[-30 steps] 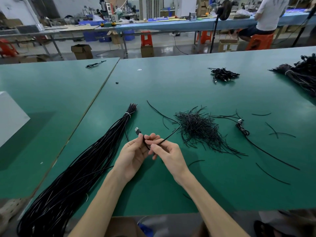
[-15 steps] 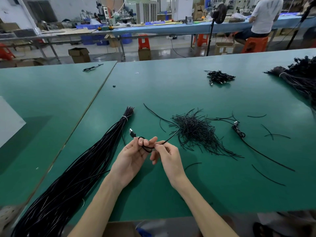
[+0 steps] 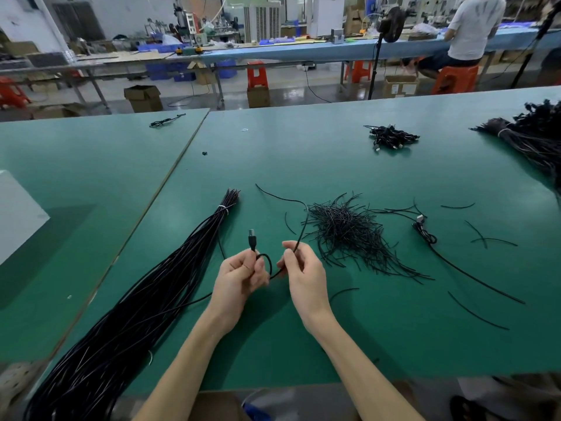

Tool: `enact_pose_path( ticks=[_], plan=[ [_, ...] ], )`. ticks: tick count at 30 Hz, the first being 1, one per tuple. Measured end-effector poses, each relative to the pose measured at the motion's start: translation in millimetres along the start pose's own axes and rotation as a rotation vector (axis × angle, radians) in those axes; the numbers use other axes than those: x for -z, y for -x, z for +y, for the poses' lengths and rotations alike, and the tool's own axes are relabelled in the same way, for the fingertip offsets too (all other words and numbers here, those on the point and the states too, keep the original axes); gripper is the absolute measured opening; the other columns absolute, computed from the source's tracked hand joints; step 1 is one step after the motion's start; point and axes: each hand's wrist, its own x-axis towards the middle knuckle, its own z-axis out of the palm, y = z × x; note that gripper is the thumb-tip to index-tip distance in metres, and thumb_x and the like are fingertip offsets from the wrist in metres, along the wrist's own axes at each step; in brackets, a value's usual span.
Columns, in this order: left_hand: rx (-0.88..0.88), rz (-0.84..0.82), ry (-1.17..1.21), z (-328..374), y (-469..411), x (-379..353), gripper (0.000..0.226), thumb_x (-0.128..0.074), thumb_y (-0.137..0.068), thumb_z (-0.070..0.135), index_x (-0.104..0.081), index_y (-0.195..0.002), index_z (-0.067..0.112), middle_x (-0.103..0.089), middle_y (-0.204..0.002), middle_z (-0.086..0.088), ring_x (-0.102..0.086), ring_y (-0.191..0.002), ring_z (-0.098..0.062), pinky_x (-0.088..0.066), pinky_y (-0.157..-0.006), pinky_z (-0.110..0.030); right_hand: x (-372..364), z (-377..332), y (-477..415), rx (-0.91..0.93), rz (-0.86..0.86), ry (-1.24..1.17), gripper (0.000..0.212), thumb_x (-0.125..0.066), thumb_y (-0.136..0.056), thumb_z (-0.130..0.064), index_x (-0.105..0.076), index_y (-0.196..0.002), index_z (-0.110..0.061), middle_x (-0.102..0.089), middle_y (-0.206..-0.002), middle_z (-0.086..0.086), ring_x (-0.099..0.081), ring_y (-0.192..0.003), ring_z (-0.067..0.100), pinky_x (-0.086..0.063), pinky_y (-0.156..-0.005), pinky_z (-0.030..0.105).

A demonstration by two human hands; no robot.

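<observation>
Both hands work a single black cable (image 3: pixel 299 238) just above the green bench (image 3: pixel 334 165). The left hand (image 3: pixel 239 276) has its fingers curled round the cable close below the plug (image 3: pixel 252 238), which stands upright above the fist with its metal tip pointing away from the person. From that grip the cable bends into a small loop (image 3: pixel 267 264) in the gap between the two hands. The right hand (image 3: pixel 300 268) pinches the cable between thumb and forefinger, and from there the free length rises away over the bench, curving left toward its far end. Left of the hands lies a long tied bundle of cables (image 3: pixel 145 299), bound near its far tip with a white tie (image 3: pixel 223 207) and running down past the near bench edge. Right of the hands sits a loose heap of short black ties (image 3: pixel 349 232), with stray ones scattered further right. A second plugged cable (image 3: pixel 425 235) lies beyond the heap. A small pile of coiled cables (image 3: pixel 391 138) rests well back on the bench.
</observation>
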Motion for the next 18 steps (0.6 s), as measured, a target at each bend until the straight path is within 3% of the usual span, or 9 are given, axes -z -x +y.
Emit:
enact_pose_path(
  ticks=[5, 9, 14, 18],
  plan=[
    [-0.229, 0.078, -0.641, -6.6, 3.1, -7.6, 0.034, -0.053, -0.103, 0.021, -0.055, -0.069, 0.021, -0.052, -0.059, 0.006, -0.042, -0.055, -0.01, -0.034, -0.054, -0.022, 3.8, 2.0, -0.1, 0.034, 0.107, -0.045, 0.013, -0.06, -0.103, -0.019, -0.071, -0.1, -0.024, -0.071, -0.094, -0.003, -0.065, -0.088, 0.01, -0.05, -0.079, 0.019],
    [-0.29, 0.022, -1.193, -12.1, 7.6, -23.7, 0.023, -0.057, -0.101, 0.009, -0.057, -0.08, 0.017, -0.056, -0.075, 0.013, -0.053, -0.072, -0.015, -0.044, -0.065, -0.033, 4.9, 2.0, -0.1, 0.007, 0.133, -0.109, 0.014, -0.061, -0.103, -0.021, -0.071, -0.093, -0.022, -0.072, -0.09, -0.004, -0.065, -0.086, 0.013, -0.052, -0.08, 0.028],
    [-0.284, 0.254, -1.088, -11.8, 5.8, -20.0, 0.024, -0.056, -0.105, 0.022, -0.059, -0.082, 0.015, -0.06, -0.073, 0.008, -0.053, -0.067, -0.016, -0.045, -0.063, -0.036, 4.9, -1.9, 1.4, -0.001, 0.091, -0.253, 0.02, -0.059, -0.104, -0.02, -0.071, -0.089, -0.015, -0.076, -0.088, 0.002, -0.068, -0.077, 0.012, -0.048, -0.066, 0.021],
    [-0.286, 0.328, -0.994, -9.4, 8.5, -22.5, 0.021, -0.058, -0.105, 0.027, -0.067, -0.089, 0.018, -0.054, -0.06, 0.008, -0.043, -0.054, -0.013, -0.033, -0.051, -0.023, 6.9, -2.6, 1.3, -0.033, 0.012, -0.27, 0.025, -0.057, -0.104, -0.018, -0.073, -0.087, -0.008, -0.077, -0.086, 0.005, -0.066, -0.073, 0.014, -0.046, -0.062, 0.022]
  ],
)
